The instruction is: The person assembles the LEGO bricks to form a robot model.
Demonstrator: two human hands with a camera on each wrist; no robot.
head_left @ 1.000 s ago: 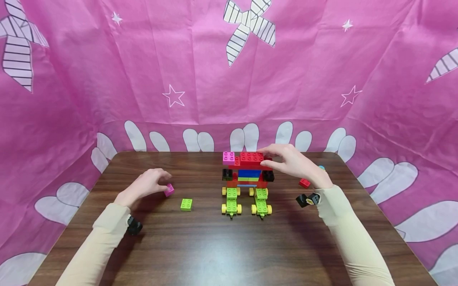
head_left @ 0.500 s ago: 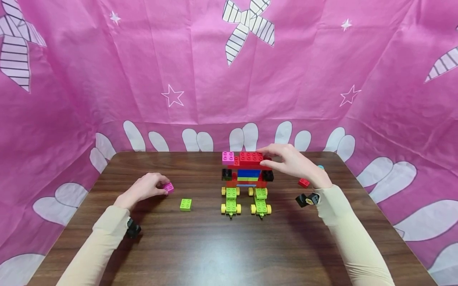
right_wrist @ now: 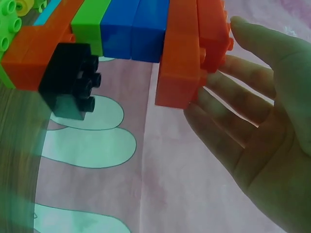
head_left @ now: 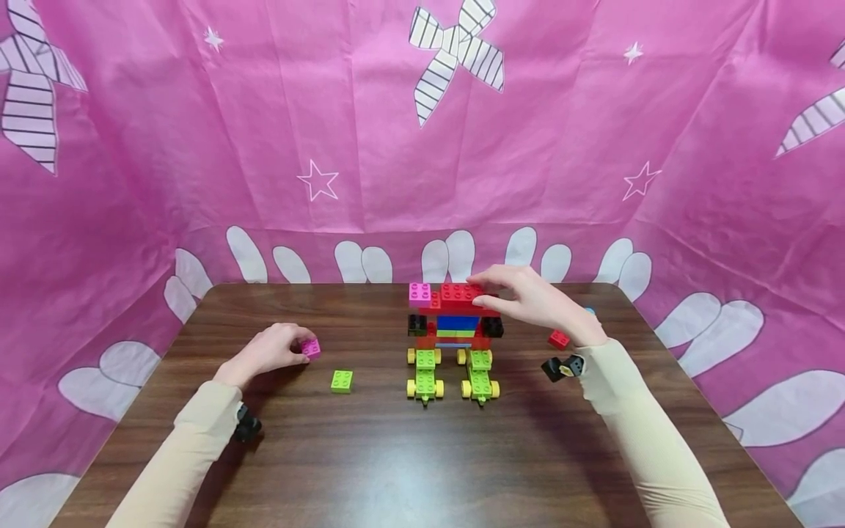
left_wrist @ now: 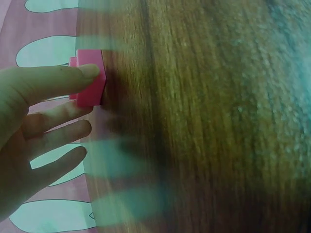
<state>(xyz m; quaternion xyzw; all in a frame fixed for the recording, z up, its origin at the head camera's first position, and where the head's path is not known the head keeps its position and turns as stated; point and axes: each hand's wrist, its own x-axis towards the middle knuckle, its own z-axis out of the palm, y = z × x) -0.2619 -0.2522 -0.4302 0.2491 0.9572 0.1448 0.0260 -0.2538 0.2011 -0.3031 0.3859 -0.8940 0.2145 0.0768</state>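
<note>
My left hand (head_left: 267, 352) pinches a small pink toy brick (head_left: 312, 349) at the left of the table; in the left wrist view the thumb lies across that brick's (left_wrist: 90, 96) side. At the back centre stands a built toy of stacked bricks on two lime wheeled bases (head_left: 425, 383) with yellow wheels. It has red, blue (head_left: 458, 323) and black bricks (head_left: 417, 325), and a pink brick at its top left. My right hand (head_left: 528, 297) holds the right end of the top red brick (head_left: 455, 294), thumb in front and fingers behind it.
A lime brick (head_left: 342, 381) lies between the left hand and the toy. Right of the toy, under the right forearm, are a loose red brick (head_left: 559, 338) and a partly hidden blue piece (head_left: 590, 311). Pink cloth (head_left: 561, 147) hangs behind the wooden table (head_left: 396, 469).
My left fingers have closed round the pink brick, which they were only beside a second ago. My right hand keeps its place on the toy's top. The head view has shifted slightly.
</note>
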